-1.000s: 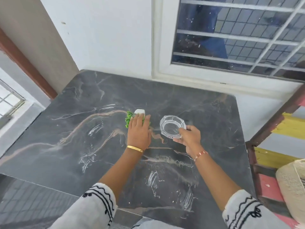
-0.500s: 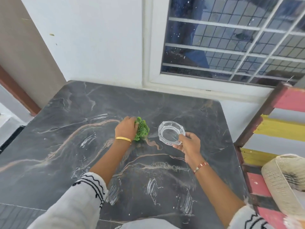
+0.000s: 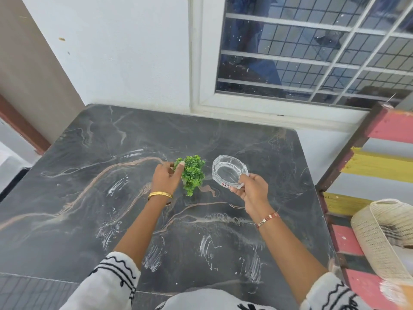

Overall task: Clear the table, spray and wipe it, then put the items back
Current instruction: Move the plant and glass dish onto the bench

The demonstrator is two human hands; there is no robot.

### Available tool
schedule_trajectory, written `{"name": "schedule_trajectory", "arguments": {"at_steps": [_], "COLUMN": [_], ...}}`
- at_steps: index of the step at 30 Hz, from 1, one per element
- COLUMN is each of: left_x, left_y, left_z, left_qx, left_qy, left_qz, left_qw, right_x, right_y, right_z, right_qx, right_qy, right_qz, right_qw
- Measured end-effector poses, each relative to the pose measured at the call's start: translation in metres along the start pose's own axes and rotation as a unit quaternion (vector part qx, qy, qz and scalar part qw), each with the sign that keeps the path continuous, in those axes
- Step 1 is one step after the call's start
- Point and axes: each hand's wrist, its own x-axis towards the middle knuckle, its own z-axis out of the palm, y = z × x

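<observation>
Looking down from head height, the view takes in a dark marble table (image 3: 89,198) streaked with pale veins and whitish wipe marks, pushed against a white wall (image 3: 125,52). Left of centre, the left hand (image 3: 166,179), with a gold bangle (image 3: 160,194) at the wrist, curls its fingers round the side of a small green plant (image 3: 193,173) – the plant sits near the middle of the table, leaning a little toward the camera, and its pot is mostly hidden behind the hand. Just right of the plant, the right hand (image 3: 252,191) pinches the near rim of a clear glass ashtray (image 3: 229,171), holding it tilted; whether its far edge touches the table cannot be told. A beaded bracelet (image 3: 268,219) circles that wrist. Behind, a barred window (image 3: 312,52) fills the upper right. At the far right stands a red and yellow slatted chair (image 3: 380,164) – a woven cream bag (image 3: 384,233) rests on it.
</observation>
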Motion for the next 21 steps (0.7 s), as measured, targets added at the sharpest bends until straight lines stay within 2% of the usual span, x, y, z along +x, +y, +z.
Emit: {"name": "schedule_trajectory", "arguments": {"at_steps": [3,8,21], "left_x": [-0.020,-0.022,0.002], "left_y": [-0.013,-0.025,-0.011], "left_z": [0.005,0.025,0.064], "left_qx": [0.011,0.017,-0.067], "left_qy": [-0.031,-0.077,-0.029], "left_qz": [0.025,0.006,-0.004], "left_qw": [0.999,0.997,0.997], "right_x": [-0.002,-0.007,-0.022], "right_y": [0.002,0.005,0.011], "right_z": [-0.003,-0.010,-0.053], "right_qx": [-0.008,-0.019,-0.046], "right_qy": [-0.006,0.005,0.079], "right_qz": [0.000,-0.003,-0.013], "right_qw": [1.000,1.000,0.996]}}
